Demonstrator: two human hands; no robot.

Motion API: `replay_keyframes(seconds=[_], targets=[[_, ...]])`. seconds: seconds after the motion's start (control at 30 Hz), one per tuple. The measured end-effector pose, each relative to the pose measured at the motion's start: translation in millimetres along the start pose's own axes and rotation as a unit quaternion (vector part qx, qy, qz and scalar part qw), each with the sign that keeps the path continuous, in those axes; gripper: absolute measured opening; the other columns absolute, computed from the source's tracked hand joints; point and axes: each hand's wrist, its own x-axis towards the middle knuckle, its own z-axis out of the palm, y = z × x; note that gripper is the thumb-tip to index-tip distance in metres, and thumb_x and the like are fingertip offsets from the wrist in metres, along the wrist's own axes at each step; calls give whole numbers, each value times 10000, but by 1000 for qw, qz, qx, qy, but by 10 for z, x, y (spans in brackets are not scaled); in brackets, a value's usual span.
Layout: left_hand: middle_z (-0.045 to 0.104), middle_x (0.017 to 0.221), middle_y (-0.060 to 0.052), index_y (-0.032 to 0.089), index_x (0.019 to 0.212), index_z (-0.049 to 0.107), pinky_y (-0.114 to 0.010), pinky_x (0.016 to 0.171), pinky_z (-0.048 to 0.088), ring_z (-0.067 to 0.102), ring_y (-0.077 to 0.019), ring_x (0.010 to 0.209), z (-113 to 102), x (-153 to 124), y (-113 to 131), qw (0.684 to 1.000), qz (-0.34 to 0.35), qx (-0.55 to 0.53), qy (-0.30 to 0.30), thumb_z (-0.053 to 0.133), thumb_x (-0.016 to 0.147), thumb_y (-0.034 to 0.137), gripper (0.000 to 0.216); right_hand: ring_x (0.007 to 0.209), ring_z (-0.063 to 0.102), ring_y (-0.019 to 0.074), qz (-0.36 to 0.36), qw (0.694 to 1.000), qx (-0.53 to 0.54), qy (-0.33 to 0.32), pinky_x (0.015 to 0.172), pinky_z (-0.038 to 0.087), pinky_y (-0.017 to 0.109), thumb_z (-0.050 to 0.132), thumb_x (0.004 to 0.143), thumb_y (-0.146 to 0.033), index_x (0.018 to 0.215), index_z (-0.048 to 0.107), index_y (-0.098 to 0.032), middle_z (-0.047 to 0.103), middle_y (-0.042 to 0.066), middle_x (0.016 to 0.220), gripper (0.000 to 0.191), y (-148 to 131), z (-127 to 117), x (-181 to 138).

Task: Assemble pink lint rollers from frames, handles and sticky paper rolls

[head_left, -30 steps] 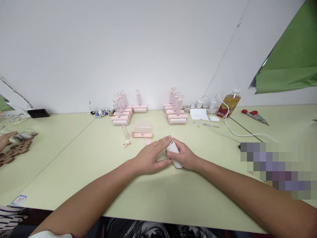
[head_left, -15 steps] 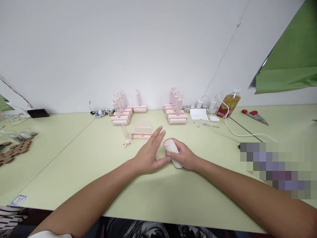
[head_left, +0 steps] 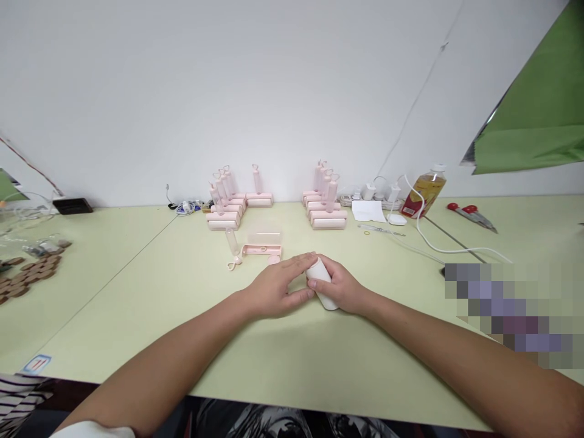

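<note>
A white lint roll (head_left: 323, 285) leans tilted just above the near middle of the table. My right hand (head_left: 340, 285) is wrapped round it from the right, thumb across its front. My left hand (head_left: 278, 286) reaches in from the left, its fingers outstretched and lying over the roll's upper end, its thumb at the roll's side. The upper end is hidden under those fingers. Beyond my left hand lie an open pink case (head_left: 262, 249) with a clear lid, a clear pink tube handle (head_left: 232, 242) and a heart-shaped pink loop (head_left: 234, 263).
Several pink lint rollers with upright handles stand in a left group (head_left: 223, 220) and a right group (head_left: 328, 220) near the wall. Behind on the right are a drink bottle (head_left: 424, 191), white chargers with cables, tweezers (head_left: 381, 230) and red-handled snips (head_left: 472, 216). Brown discs (head_left: 31, 277) lie far left.
My left hand's raised fingers have come down onto the roll's upper end, covering it. My right hand keeps its hold on the roll in about the same place.
</note>
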Motion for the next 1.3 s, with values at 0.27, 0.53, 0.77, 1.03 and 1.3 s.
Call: replay_keyframes(seconds=[0.27,0.53,0.77,1.03,1.3], targets=[[629,1226,-90,220,1272,567,-342,896,505,580,-201,1107,-74,27,-68,995,53,-64,62,441,970,293,335,742,493,157,14,999,-11,-49,665,402,274,632,838,-449,1116,542,-178,571,18,883,399,-22,-19,-11],[595,1063,-92,203,1253,568,-253,642,488,553,-127,779,-73,13,-78,993,21,-104,55,551,910,319,363,717,450,140,15,995,-8,-98,632,370,257,631,836,-450,1117,553,-183,542,11,884,395,-94,-10,-27],[593,1014,-77,199,1187,621,-257,654,487,555,-109,738,-67,10,-105,993,15,-97,65,559,908,319,310,723,466,142,19,997,-6,-81,633,373,256,641,828,-465,1091,548,-175,538,6,860,402,-67,-13,-24],[625,952,-68,188,1108,665,-248,626,472,566,-106,711,-53,21,-133,992,10,-93,89,597,890,318,263,673,445,127,34,997,-4,-71,600,354,245,643,822,-477,1053,552,-172,508,-18,785,394,-70,-19,-20],[609,843,-50,174,990,688,-241,597,446,549,-106,675,-67,30,-115,991,10,-70,109,593,890,308,192,670,451,133,60,996,-16,-56,592,358,250,646,814,-491,1008,546,-174,513,-21,757,385,-66,-27,-17]])
